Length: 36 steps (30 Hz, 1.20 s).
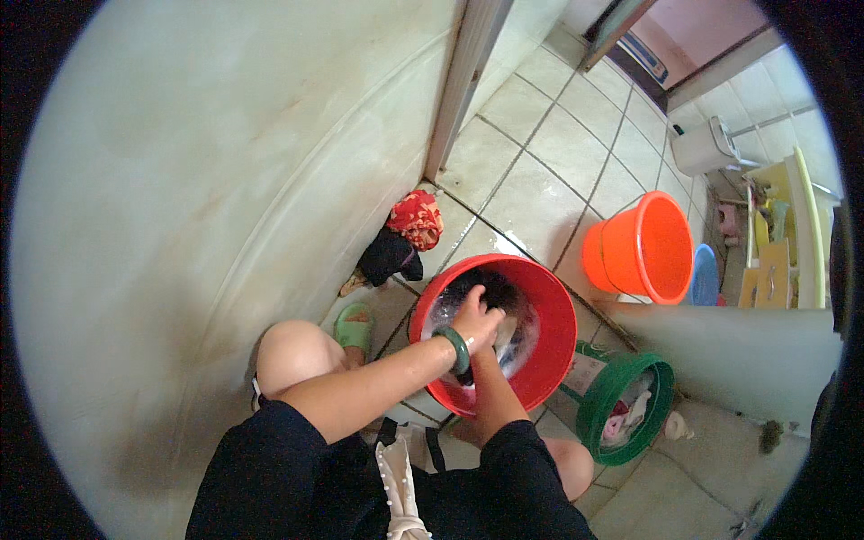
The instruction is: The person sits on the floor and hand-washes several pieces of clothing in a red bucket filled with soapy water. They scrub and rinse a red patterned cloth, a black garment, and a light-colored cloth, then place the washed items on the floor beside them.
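Observation:
In front of me stands a red plastic bucket point(565, 331) holding soapy water and dark wet cloth point(489, 287). My left hand point(478, 322), with a green bangle point(459, 349) at its wrist, is inside the bucket above the cloth. Its fingers are bent, and whether they grip anything is not clear. The right forearm point(493, 385) reaches in from the near side and crosses under the left hand. My right hand is mostly hidden there, so its hold cannot be made out. Pale suds point(523, 337) float beside the hands.
Red patterned cloth point(416, 219) and black cloth point(390, 256) lie by the wall at left. An orange bucket point(611, 253) and a blue basin point(704, 275) stand to the right. Nearer is a green bucket point(665, 378) with laundry inside. The tiled floor point(560, 142) has wet patches.

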Tool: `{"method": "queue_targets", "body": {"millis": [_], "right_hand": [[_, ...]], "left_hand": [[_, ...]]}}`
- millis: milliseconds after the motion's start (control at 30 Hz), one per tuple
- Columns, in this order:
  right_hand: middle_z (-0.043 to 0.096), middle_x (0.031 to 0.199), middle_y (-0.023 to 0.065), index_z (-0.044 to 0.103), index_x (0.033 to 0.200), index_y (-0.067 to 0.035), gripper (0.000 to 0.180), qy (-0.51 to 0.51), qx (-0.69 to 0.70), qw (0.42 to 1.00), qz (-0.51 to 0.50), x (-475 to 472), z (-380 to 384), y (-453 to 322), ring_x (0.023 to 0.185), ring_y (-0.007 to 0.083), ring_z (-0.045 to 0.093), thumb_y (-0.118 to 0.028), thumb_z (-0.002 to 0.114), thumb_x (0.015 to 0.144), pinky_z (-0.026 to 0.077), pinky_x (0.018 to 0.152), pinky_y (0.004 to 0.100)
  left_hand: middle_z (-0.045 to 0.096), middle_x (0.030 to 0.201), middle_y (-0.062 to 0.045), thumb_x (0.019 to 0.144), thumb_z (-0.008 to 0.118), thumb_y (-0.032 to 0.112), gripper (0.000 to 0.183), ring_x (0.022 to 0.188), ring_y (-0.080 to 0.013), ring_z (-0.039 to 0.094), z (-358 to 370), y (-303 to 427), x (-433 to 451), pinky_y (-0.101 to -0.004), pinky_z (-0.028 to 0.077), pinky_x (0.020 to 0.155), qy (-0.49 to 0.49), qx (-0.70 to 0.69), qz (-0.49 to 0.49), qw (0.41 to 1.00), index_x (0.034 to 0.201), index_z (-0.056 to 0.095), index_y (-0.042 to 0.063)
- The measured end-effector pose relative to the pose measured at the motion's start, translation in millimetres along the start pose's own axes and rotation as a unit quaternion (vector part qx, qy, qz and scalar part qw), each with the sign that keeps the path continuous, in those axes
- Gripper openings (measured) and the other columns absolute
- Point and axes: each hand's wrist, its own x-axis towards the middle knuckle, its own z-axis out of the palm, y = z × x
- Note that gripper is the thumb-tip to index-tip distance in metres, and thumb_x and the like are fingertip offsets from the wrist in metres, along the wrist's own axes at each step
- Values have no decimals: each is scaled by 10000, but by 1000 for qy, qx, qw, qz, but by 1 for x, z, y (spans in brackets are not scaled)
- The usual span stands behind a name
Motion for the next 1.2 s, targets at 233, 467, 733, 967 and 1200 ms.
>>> {"method": "queue_targets", "body": {"millis": [233,467,733,967,1200], "right_hand": [[591,989,211,522,1132,-59,398,-136,-12,981,-137,22,-38,29,888,308,582,-211,536,765,466,727,365],[526,1020,96,475,1191,-81,532,-156,470,869,-8,-87,-186,-40,854,208,532,19,473,668,445,750,293],[485,1112,132,378,1246,-49,569,-60,616,774,-129,-161,-248,-86,982,258,515,-38,518,695,445,837,358],[512,1112,113,346,1286,-81,544,-34,575,800,-164,-160,-272,-98,947,220,544,-39,515,771,474,751,316],[472,1174,104,314,1306,-55,542,-79,435,895,-63,-97,-215,-45,1006,199,496,-216,539,839,415,833,308]], "left_hand": [[459,1176,-252,678,571,184,628,1117,-346,444,4,13,13,-371,343,950,61,23,21,998,1242,353,19],[501,1125,-257,681,514,93,473,1104,-338,470,1,7,2,-368,356,956,50,121,-119,984,1134,443,-23],[464,1195,-233,669,529,196,590,1112,-355,449,7,25,-62,-378,337,957,-165,286,146,933,1227,407,48],[489,1127,-280,667,551,241,689,1038,-395,483,10,26,-96,-390,340,945,-252,308,223,890,1283,308,49],[555,1018,-250,720,522,222,499,971,-364,533,11,2,-86,-422,408,847,-186,336,75,920,1153,402,4]]}}
